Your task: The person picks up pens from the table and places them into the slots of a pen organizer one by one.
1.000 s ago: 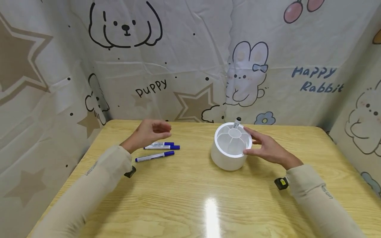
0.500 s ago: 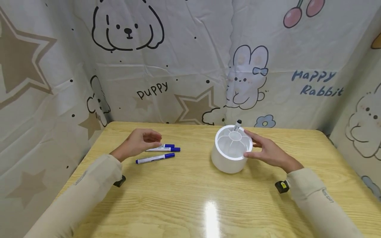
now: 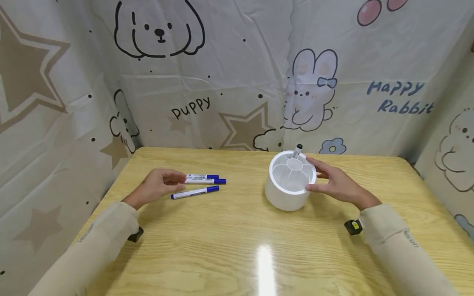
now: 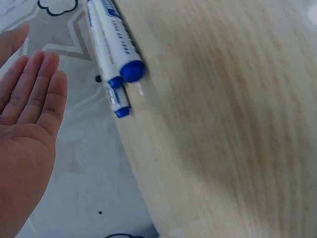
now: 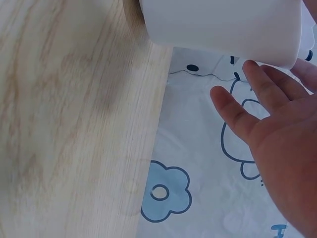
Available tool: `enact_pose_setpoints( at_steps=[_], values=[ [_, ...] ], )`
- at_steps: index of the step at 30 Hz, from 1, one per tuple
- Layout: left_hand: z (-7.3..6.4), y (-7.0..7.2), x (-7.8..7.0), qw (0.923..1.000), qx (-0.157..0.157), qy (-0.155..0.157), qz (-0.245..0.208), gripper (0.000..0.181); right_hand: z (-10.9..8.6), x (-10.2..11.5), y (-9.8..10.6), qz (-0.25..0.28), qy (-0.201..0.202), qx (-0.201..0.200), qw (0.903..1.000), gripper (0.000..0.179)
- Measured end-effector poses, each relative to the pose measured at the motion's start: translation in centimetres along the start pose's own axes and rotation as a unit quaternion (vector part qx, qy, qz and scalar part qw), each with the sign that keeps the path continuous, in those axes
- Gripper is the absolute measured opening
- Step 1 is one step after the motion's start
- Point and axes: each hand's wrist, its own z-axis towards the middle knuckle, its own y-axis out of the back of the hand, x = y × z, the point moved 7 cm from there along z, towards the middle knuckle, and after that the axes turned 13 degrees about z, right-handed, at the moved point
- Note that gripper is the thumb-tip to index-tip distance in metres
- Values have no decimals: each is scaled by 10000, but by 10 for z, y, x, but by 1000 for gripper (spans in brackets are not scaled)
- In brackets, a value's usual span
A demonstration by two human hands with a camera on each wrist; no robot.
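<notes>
My left hand (image 3: pixel 159 185) hovers at the left end of several blue-capped whiteboard markers, palm empty. One marker (image 3: pixel 194 193) lies nearest; two more, a middle marker (image 3: pixel 201 181) and a back marker (image 3: pixel 198 176), lie side by side, their left ends behind my fingertips. In the left wrist view the same hand (image 4: pixel 32 119) has straight fingers, apart from the markers. At centre right a round white pen holder (image 3: pixel 285 201) with divided compartments stands on the table. My right hand (image 3: pixel 333 185) holds its right side, thumb and fingers at the rim. A black-tipped marker (image 3: pixel 298 151) leans in a back compartment.
The light wood table (image 3: pixel 237 230) ends in front of a printed cloth backdrop (image 3: pixel 237 82) at the back. Another cloth side (image 3: pixel 37 164) stands along the left. A bright reflection lies on the tabletop near the front.
My left hand has moved left and nearer to me, from above the markers to beside their left ends, uncovering more of them. My right hand stays on the pen holder.
</notes>
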Motion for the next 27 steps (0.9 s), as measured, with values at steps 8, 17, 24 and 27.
enact_pose_setpoints(
  at_steps=[8,17,24,27],
  values=[
    [-5,-6,12,9998,133,145,67,40,-4,5,2,39,232,37,9997,89],
    [-4,-13,22,9992,287,267,27,39,-2,4,7,-79,253,-16,9996,89],
    [-4,-20,31,9984,321,442,138,39,-3,4,8,-162,366,33,9992,87],
    [-4,-21,34,9983,331,453,137,38,-3,4,8,-210,367,29,9991,87]
  ],
)
